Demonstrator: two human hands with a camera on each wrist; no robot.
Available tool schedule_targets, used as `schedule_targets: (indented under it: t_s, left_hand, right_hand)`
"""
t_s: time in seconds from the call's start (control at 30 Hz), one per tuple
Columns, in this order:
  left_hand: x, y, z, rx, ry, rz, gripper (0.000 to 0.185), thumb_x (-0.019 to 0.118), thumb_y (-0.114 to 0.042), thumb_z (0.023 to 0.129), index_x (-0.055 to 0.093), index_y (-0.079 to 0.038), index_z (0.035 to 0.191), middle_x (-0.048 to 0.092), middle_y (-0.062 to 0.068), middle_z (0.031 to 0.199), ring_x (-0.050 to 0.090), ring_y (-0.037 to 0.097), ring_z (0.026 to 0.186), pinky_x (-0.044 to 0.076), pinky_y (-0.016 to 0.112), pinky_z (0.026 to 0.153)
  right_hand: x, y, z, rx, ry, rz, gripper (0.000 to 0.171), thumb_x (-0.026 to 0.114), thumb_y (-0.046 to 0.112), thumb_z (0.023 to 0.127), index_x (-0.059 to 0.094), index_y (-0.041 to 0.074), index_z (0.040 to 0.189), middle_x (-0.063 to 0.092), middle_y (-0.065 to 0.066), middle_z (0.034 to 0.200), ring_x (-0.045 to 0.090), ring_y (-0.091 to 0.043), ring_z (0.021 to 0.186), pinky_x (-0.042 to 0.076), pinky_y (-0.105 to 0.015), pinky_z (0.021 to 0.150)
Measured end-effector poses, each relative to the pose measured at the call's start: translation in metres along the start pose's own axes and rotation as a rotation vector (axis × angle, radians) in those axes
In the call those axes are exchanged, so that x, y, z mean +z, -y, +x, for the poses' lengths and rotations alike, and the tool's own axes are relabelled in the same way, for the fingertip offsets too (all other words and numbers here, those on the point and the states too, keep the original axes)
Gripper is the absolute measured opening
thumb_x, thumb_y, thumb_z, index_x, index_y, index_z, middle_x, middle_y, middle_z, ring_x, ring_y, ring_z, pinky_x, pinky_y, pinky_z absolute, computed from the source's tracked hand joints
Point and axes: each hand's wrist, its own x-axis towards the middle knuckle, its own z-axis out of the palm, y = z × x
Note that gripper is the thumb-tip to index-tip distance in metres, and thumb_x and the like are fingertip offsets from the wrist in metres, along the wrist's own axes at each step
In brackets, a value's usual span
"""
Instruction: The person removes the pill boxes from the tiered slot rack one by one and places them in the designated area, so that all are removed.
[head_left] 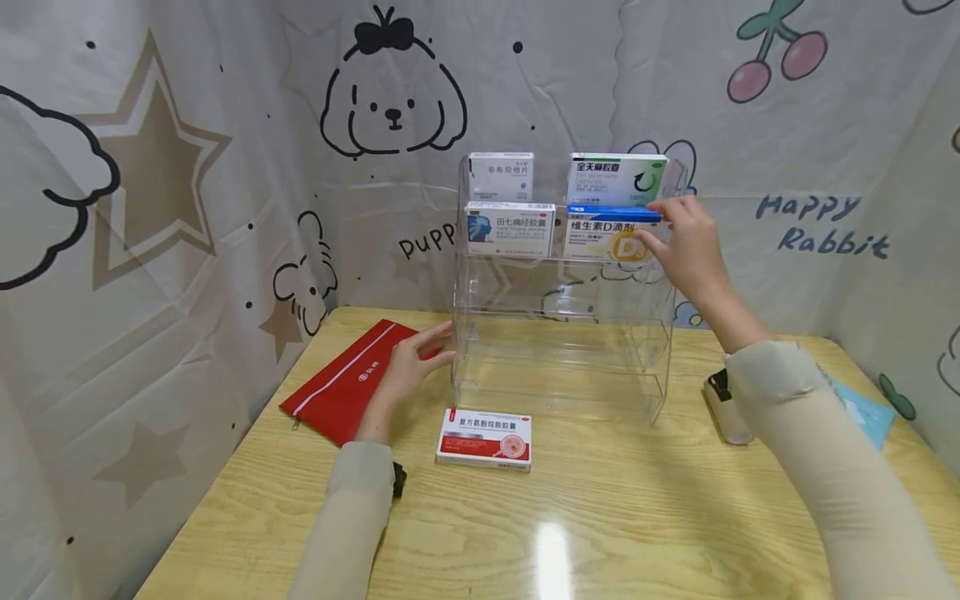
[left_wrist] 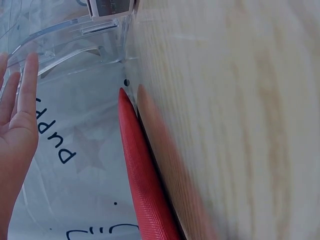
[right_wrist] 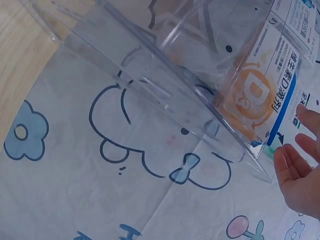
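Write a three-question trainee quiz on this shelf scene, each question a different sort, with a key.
1. True or false: the red and white box lies on the table in front of the clear shelf rack.
2. How many medicine boxes stand in the rack's upper tiers? A) two B) four C) six
3. Fill in: the left hand rests against the rack's side, just over the red ____.

Key
1. True.
2. B: two in the top row, two below, among them the vitamin D box touched by the right hand.
3. Pouch.
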Motion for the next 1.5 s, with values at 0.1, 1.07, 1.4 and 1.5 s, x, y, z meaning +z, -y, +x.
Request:
schedule_targets:
  t_s: [0.1, 1.07, 1.4, 1.5]
  left_hand:
    - [0.0, 0.0, -0.001, -0.003, -0.006, 0.003, 0.057, 0.067, -0.009, 0.091, 0.048, -0.014, 0.145, 0.057, 0.016, 0.141, 0.054, 0.028, 0.132, 0.047, 0.044, 0.109]
    - [0.0, 0.003, 0.001, 0.034, -0.005, -0.015, 0.057, 0.067, -0.007, 0.091, 0.049, -0.01, 0.144, 0.058, 0.017, 0.139, 0.055, 0.032, 0.131, 0.047, 0.047, 0.108]
    - [-0.001, 0.002, 0.001, 0.027, -0.007, -0.001, 0.056, 0.068, -0.009, 0.091, 0.049, -0.011, 0.144, 0.058, 0.016, 0.139, 0.056, 0.03, 0.131, 0.048, 0.044, 0.107]
    - [0.0, 0.002, 0.001, 0.021, -0.008, -0.005, 0.056, 0.068, -0.009, 0.091, 0.05, -0.011, 0.144, 0.059, 0.016, 0.139, 0.056, 0.03, 0.131, 0.048, 0.043, 0.107]
  right_hand:
    - [-0.001, 0.0, 0.007, -0.007, 0.024, -0.049, 0.04, 0.069, 0.013, 0.091, 0.057, -0.008, 0.124, 0.055, -0.027, 0.118, 0.051, -0.041, 0.109, 0.048, -0.053, 0.096]
    - [0.003, -0.003, 0.026, -0.049, 0.273, -0.267, 0.038, 0.065, 0.014, 0.095, 0.053, -0.006, 0.125, 0.055, -0.029, 0.121, 0.05, -0.044, 0.111, 0.049, -0.057, 0.095]
    - [0.001, -0.001, 0.03, -0.021, 0.325, -0.202, 0.034, 0.063, 0.012, 0.096, 0.05, -0.004, 0.122, 0.05, -0.027, 0.122, 0.052, -0.041, 0.107, 0.052, -0.056, 0.091]
    - [0.001, -0.002, 0.03, 0.031, 0.34, -0.135, 0.035, 0.061, 0.012, 0.096, 0.049, -0.005, 0.125, 0.047, -0.028, 0.125, 0.049, -0.042, 0.11, 0.05, -0.058, 0.094]
